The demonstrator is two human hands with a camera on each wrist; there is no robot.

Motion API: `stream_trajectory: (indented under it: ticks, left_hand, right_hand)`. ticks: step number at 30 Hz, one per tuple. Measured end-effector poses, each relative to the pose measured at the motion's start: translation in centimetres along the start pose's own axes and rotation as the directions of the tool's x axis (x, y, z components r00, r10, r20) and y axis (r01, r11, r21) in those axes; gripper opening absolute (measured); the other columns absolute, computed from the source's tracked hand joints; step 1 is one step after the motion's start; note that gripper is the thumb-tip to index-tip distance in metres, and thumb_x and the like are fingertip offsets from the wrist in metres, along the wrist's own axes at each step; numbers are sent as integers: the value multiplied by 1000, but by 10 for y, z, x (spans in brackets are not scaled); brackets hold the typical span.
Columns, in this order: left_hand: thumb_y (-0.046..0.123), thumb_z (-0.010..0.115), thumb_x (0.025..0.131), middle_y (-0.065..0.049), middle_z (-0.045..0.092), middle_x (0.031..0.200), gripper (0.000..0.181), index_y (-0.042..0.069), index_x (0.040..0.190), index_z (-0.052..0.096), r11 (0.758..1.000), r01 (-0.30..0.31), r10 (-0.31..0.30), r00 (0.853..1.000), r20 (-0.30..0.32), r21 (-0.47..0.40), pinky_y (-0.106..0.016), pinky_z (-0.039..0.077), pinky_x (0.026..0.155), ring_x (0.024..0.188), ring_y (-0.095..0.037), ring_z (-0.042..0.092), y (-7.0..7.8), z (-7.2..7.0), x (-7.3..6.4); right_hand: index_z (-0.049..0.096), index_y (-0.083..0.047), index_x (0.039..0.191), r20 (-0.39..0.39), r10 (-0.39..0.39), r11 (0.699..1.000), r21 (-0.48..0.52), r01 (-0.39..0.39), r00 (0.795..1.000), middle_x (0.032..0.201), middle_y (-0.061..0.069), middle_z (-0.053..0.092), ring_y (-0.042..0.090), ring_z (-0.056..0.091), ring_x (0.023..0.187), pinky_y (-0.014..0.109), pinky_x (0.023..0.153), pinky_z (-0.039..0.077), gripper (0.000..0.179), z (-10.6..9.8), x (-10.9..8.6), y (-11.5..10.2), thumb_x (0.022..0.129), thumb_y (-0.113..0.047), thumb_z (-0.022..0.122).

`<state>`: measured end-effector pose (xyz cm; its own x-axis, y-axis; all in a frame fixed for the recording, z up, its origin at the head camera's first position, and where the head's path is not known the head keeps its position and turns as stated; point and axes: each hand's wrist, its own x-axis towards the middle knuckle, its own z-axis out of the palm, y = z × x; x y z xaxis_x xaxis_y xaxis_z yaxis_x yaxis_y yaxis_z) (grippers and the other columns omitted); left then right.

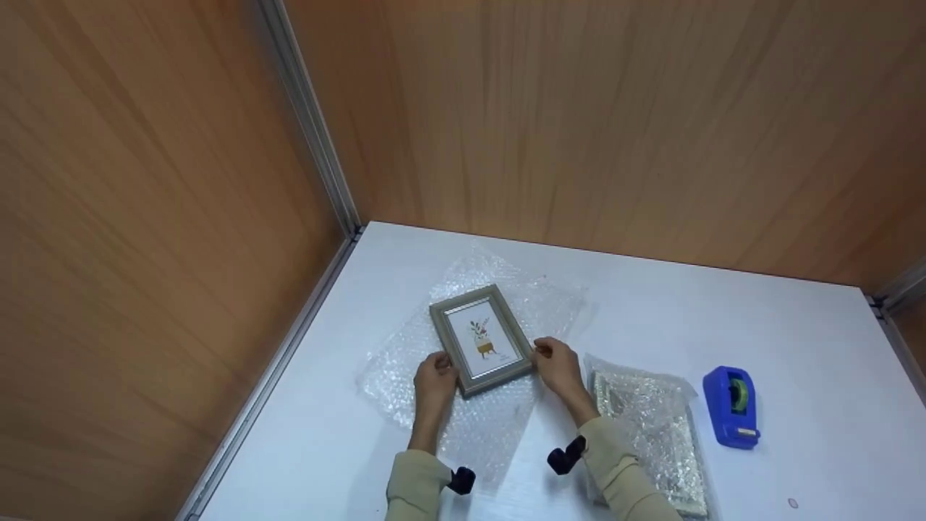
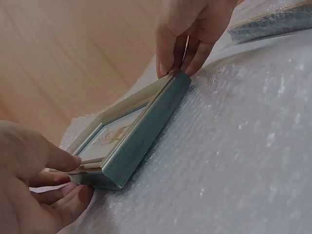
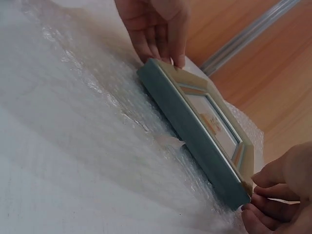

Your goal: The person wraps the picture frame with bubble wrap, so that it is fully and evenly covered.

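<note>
A picture frame (image 1: 517, 334) with a potted-plant print lies face up, turned at an angle, over a sheet of bubble wrap (image 1: 405, 362). At its left edge near the lower corner, my left hand (image 1: 436, 380) pinches the border, thumb on top and fingers low at the side, as the left wrist view shows. My right hand (image 1: 558, 367) grips the lower right corner between thumb and fingers. In the right wrist view the frame's thick side (image 3: 190, 136) sits on or just above the bubble wrap; I cannot tell which.
A bubble-wrapped bundle (image 1: 651, 427) lies by my right forearm on the white table (image 1: 289, 441). Further right stands a blue tape dispenser (image 1: 716, 405) with a greenish roll. Wooden panels (image 1: 615, 130) rise behind and at the left.
</note>
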<state>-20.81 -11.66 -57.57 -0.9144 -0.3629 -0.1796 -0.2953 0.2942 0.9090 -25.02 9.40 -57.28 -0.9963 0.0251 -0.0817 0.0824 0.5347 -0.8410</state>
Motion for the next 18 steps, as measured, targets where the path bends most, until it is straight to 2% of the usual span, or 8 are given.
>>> stream_trajectory:
  ticks: [6, 10, 13, 18]
  left_hand:
    - [7, 59, 86, -15, 59, 116, 45, -1, 129, 48, 982, 116, -103, 991, 88, -152, -28, 52, 83, 102, -23, 60, -1, 0, 4]
    - [6, 58, 86, -15, 59, 116, 46, -2, 129, 46, 968, 136, -111, 986, 128, -209, -29, 51, 85, 102, -22, 60, -1, -2, 6]
    - [4, 57, 85, -14, 60, 114, 46, -2, 129, 46, 962, 158, -127, 981, 150, -221, -30, 50, 86, 101, -22, 60, 0, -4, 7]
    - [5, 58, 84, -11, 60, 114, 48, 1, 130, 47, 963, 188, -156, 973, 169, -194, -31, 49, 87, 103, -21, 59, 1, -6, 8]
  right_hand:
    - [57, 5, 115, -149, -10, 996, 86, 23, 989, 108, 19, 58, 31, 55, 102, 41, 88, 46, 29, -14, 10, 1, 87, -3, 57]
    - [49, 7, 122, -232, 26, 991, 134, 6, 972, 117, 24, 47, 36, 45, 111, 43, 95, 40, 36, -23, 21, 3, 88, -2, 55]
    - [40, 8, 128, -247, 101, 979, 199, -51, 964, 122, 24, 41, 36, 40, 115, 44, 97, 37, 44, -28, 30, 5, 89, -4, 54]
    - [39, 4, 131, -206, 224, 935, 322, -150, 952, 121, 21, 48, 31, 49, 114, 38, 94, 43, 43, -33, 38, 5, 92, -9, 52]
